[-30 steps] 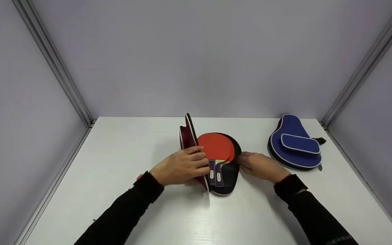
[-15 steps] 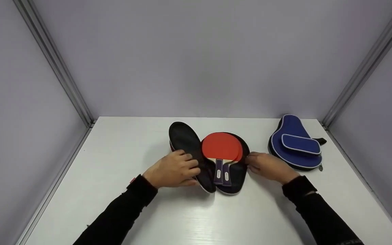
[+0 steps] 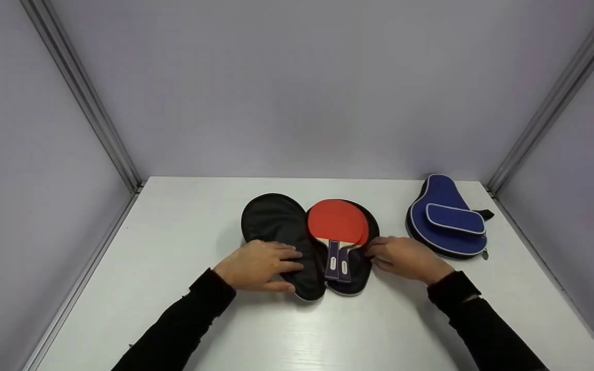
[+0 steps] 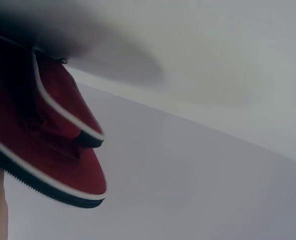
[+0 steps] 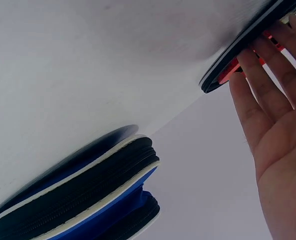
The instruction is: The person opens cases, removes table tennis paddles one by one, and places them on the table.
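Observation:
A paddle case lies spread in the middle of the table, its black-lined lid [image 3: 276,221] folded out to the left. Two red table tennis paddles [image 3: 335,221] with dark purple handles overlap in the right half [image 3: 359,278]. My left hand [image 3: 258,265] rests on the lid, fingers extended over the lining. In the left wrist view the lid's outside is red [image 4: 78,172] with white piping, and only a sliver of the hand shows. My right hand [image 3: 405,257] touches the case's right edge; the right wrist view shows its fingers [image 5: 267,85] nearly straight.
A blue paddle case [image 3: 444,219] with white piping and a front pocket lies at the back right, beyond my right hand. Its zipped side [image 5: 83,195] shows in the right wrist view. Pale walls [image 3: 297,93] rise behind and beside the white table [image 3: 183,216].
The lid has swung from near upright down to the left, showing its black lining. My left hand has gone from gripping its edge to lying on it. The right half has shifted slightly right.

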{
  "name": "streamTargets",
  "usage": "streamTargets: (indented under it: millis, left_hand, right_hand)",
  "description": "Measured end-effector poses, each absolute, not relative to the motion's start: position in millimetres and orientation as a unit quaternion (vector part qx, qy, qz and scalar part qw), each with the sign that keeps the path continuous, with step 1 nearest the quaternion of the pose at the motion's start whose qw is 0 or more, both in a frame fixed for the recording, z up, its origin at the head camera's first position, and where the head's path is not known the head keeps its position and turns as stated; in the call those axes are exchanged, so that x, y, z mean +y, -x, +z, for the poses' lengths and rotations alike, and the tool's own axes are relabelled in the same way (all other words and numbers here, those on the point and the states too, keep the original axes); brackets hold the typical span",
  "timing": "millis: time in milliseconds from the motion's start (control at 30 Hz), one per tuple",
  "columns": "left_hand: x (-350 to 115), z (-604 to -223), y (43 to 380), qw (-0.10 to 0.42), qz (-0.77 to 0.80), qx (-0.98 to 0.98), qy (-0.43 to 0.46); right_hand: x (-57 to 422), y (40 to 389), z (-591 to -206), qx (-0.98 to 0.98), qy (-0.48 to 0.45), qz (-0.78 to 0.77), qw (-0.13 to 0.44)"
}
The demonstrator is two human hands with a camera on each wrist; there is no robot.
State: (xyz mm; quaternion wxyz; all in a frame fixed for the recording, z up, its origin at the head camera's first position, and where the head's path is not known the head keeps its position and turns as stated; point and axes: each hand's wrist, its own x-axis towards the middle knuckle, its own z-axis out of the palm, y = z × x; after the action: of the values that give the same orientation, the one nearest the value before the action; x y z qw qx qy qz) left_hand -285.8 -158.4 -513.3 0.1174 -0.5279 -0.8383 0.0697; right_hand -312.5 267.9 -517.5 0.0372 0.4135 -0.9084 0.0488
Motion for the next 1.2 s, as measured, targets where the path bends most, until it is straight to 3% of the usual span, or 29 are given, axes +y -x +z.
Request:
streamTargets:
  millis: [200,867,1000,1200]
  left_hand:
    - [-158.7,-526.3,284.4,0.054,0.061,-0.857,0.509]
    - [-128.9,-524.5,279.3,0.043,0.067,-0.858,0.508]
    - [-123.4,-517.5,278.8,0.051,0.061,-0.858,0.507]
    - [-111.1,-508.7,279.7,0.108,0.104,-0.845,0.513]
  right_hand:
    - [260.5,310.2,-518.9,-0.899,-0.433,0.056,0.036]
    - [273.8,311.0,-520.7,-0.907,-0.407,0.104,0.009]
    - [274.4,306.8,-516.2,-0.902,-0.425,0.071,0.032]
    - [274.1,300.1,-510.8,-0.903,-0.429,0.02,0.029]
